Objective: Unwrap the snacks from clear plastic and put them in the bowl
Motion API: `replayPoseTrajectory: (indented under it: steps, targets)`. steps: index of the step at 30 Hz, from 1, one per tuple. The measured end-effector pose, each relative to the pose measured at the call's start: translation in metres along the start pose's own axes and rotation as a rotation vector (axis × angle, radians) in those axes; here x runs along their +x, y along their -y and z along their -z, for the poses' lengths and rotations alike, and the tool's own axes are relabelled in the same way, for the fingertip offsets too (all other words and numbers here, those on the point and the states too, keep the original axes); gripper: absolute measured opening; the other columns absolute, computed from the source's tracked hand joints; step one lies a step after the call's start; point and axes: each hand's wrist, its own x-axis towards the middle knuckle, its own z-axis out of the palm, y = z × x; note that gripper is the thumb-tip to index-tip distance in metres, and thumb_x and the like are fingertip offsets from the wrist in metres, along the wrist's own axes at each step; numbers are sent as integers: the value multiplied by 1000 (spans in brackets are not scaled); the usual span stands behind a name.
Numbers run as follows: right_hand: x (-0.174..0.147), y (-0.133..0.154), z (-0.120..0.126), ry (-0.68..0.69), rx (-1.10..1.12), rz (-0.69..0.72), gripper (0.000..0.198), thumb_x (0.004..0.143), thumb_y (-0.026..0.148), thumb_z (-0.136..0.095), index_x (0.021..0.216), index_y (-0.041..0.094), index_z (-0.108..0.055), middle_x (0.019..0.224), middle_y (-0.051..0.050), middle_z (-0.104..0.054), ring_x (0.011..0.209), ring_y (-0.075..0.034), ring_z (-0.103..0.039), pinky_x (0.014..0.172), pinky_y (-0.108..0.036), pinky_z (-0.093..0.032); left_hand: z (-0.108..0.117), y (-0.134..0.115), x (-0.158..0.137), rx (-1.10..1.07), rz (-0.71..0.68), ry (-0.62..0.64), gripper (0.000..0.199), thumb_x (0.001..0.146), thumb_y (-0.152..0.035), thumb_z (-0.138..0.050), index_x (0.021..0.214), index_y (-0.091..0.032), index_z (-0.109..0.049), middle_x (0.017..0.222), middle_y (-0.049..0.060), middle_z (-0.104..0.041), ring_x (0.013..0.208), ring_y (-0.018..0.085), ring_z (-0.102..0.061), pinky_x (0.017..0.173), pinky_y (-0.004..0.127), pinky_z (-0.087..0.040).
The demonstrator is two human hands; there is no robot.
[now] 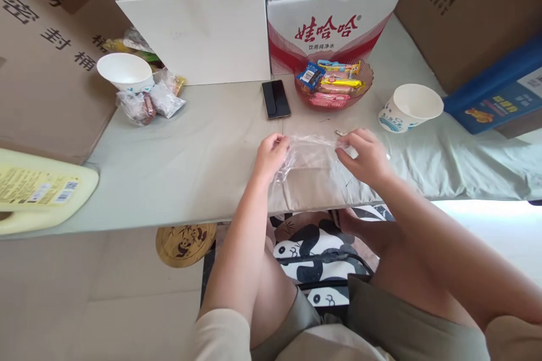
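A clear plastic bag is stretched between my two hands, just above the front part of the cloth-covered table. My left hand pinches its left end, and some of the crumpled film hangs below those fingers. On the other side, my right hand grips the right end between thumb and fingers. A small pale object lies by the right fingertips; its kind is too small to tell. Behind the hands stands a pinkish glass bowl of wrapped snacks, with a dark-screened phone to its left.
A paper cup stands at right beside a blue package. Another paper cup is at left, near plastic-wrapped items. White boxes and brown cartons line the back and sides. A yellow jug lies at far left.
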Motion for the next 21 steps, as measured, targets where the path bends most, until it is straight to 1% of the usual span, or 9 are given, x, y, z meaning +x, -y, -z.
replayPoseTrajectory:
  steps: [2,4,6,7,10,12,16,19,21]
  targets:
    - [-13,7,10,-155,4,51,6,87,22,-60,88,25,-65,94,-7,-63,88,-23,-64,77,-42,-55,1,-4,-5,-99,112,16,17,83,-35,-60,74,-21,-56,68,-1,-61,53,9,-49,49,21,-37]
    - [-24,14,17,-293,19,103,9,86,18,-62,88,26,-66,104,-7,-62,95,-24,-63,81,-43,-56,1,-8,-9,-147,164,22,15,80,-31,-62,72,-21,-56,67,-2,-61,52,8,-48,47,20,-36]
    - [-33,18,18,-387,27,115,11,85,16,-63,86,26,-65,109,-7,-60,101,-25,-63,86,-47,-57,2,-10,-12,-157,186,11,13,77,-30,-63,71,-20,-57,67,-2,-61,52,7,-48,47,18,-37]
    - [-36,19,17,-406,27,93,10,85,16,-63,85,26,-65,110,-7,-60,103,-26,-63,88,-49,-57,2,-11,-13,-156,195,5,11,76,-29,-63,71,-21,-57,67,-2,-62,52,7,-49,47,18,-37]
    - [-44,21,14,-363,15,-39,9,86,22,-62,79,27,-61,110,-8,-60,105,-28,-64,90,-54,-57,2,-9,-11,-149,247,-8,7,76,-27,-59,73,-21,-58,67,-1,-64,51,8,-50,44,18,-34]
    - [-47,23,15,-328,11,-130,11,86,26,-62,76,29,-60,108,-9,-61,105,-31,-65,91,-57,-57,1,-8,-7,-142,299,-24,9,76,-29,-56,74,-20,-59,68,1,-65,48,8,-49,40,19,-28]
    - [-49,25,25,-405,-9,-215,14,85,33,-64,74,31,-57,105,-11,-62,103,-32,-66,89,-58,-57,-1,-6,1,-131,357,-59,16,79,-35,-54,77,-20,-58,73,3,-68,43,7,-47,37,20,-18]
    - [-51,21,28,-406,57,-201,14,84,33,-64,76,31,-53,100,-9,-64,103,-31,-67,90,-58,-56,-1,-5,8,-170,386,-48,20,82,-39,-51,81,-20,-58,80,5,-70,44,7,-50,37,22,-20]
    - [-54,16,26,-372,176,-173,15,84,30,-63,78,31,-48,89,-5,-65,100,-30,-69,95,-59,-53,0,-3,14,-257,370,-33,23,86,-41,-47,90,-21,-59,89,6,-71,52,10,-59,40,22,-31]
